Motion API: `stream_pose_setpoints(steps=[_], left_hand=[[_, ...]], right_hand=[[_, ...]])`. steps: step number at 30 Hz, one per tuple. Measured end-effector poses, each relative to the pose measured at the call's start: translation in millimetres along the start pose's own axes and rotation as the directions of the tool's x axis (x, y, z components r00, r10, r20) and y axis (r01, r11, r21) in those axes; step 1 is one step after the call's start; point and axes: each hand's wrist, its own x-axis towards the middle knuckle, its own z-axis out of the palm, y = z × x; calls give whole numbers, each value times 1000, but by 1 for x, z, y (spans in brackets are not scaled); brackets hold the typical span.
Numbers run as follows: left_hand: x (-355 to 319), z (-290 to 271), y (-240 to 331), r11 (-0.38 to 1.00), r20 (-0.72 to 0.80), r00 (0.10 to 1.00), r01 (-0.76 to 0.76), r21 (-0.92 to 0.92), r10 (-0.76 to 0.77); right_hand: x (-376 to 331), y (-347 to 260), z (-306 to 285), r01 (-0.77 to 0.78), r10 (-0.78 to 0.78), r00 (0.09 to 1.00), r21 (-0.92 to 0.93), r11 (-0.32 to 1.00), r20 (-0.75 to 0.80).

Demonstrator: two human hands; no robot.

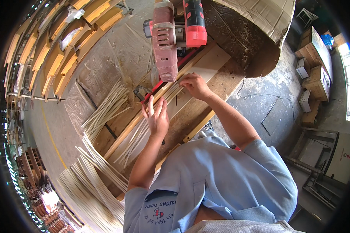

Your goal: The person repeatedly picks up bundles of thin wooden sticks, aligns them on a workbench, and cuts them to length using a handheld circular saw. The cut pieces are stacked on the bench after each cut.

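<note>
A bundle of thin pale wooden sticks (172,92) lies along a wooden fence (122,140) on the workbench. My left hand (158,120) rests over this bundle with its fingers stretched out and apart, the tips reaching the fence. Farther along, my right hand (197,86) has its fingers closed in a pinch at the sticks' far end; the fingertips are partly hidden. Just beyond both hands stands a miter saw with a dusty red blade guard (165,46) and a red-and-black motor housing (195,25). Its blade is mostly hidden.
Loose sticks (105,112) lie beyond the fence, and a large pile (91,190) spreads at the lower left. Brown sheeting (256,50) bulges behind the saw. Racks of curved wooden parts (62,50) stand far left. Wooden boxes (317,83) and a cable (260,94) are at right.
</note>
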Motion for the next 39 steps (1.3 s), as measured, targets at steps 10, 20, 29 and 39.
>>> stream_pose_setpoints(steps=[10,20,29,39], left_hand=[[-1,1,0,1000,-10,1000,3,-4,-3],[-2,2,-2,1000,-8,1000,-8,2,8],[-2,1,-1,1000,-13,1000,12,-1,-12],[0,-1,-1,1000,-22,1000,-13,-3,13]], right_hand=[[1,-10,0,12,-14,1000,-73,997,-23],[1,-4,-7,-7,7,999,19,1000,33],[1,-6,-8,25,-20,996,-57,998,87],[1,-5,-9,-15,11,997,40,999,82]])
